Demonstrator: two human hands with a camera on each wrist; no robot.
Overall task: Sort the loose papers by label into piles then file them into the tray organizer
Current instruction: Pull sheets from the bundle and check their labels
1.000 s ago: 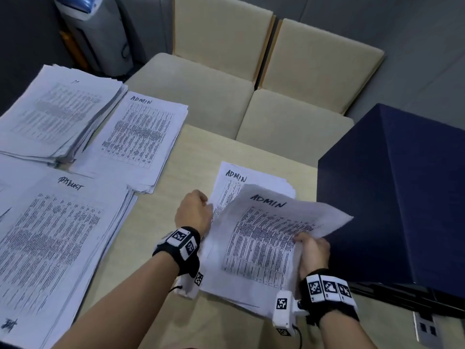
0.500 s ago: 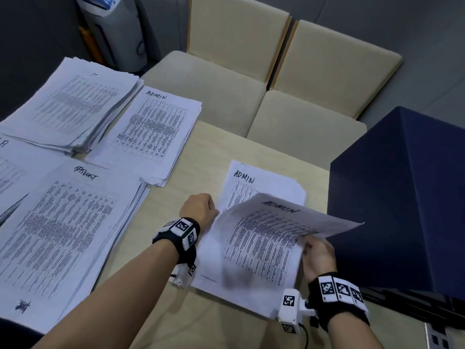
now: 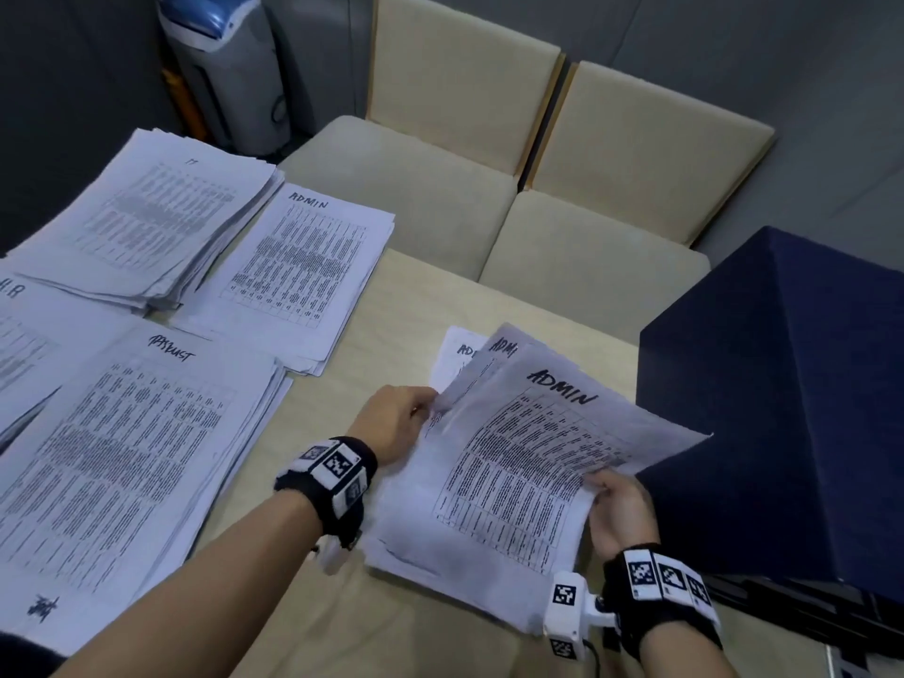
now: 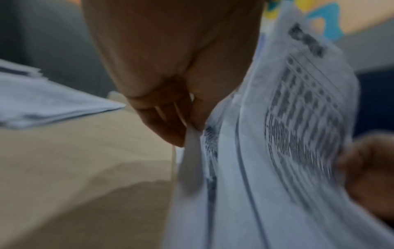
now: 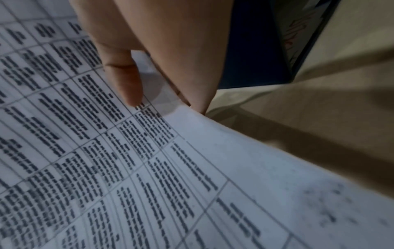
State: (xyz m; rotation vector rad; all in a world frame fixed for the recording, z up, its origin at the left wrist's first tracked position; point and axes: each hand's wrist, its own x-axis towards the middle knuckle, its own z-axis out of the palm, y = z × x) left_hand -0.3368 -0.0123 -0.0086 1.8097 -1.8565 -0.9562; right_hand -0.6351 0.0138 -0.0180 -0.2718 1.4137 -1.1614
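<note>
A sheaf of printed sheets headed ADMIN (image 3: pixel 528 462) is lifted off the wooden table (image 3: pixel 401 310) between both hands. My left hand (image 3: pixel 408 420) pinches its left edge, where several sheets fan apart (image 4: pixel 230 151). My right hand (image 3: pixel 614 501) grips the right edge, thumb on top (image 5: pixel 125 80) and fingers underneath. More ADMIN sheets (image 3: pixel 457 354) lie flat beneath. Sorted piles lie to the left: ADMIN (image 3: pixel 298 266), IT (image 3: pixel 146 212), one with a scrawled label (image 3: pixel 122 442), and one at the left edge (image 3: pixel 19 325). The tray organizer does not show.
A large dark blue box (image 3: pixel 782 408) stands on the table right beside my right hand. Two beige chairs (image 3: pixel 489 188) are pushed in at the far edge. A grey and blue appliance (image 3: pixel 225 75) stands on the floor beyond the piles.
The top ADMIN sheet has risen and shifted right with my right hand. My left hand has gone from resting on the stack to pinching the fanned left edges.
</note>
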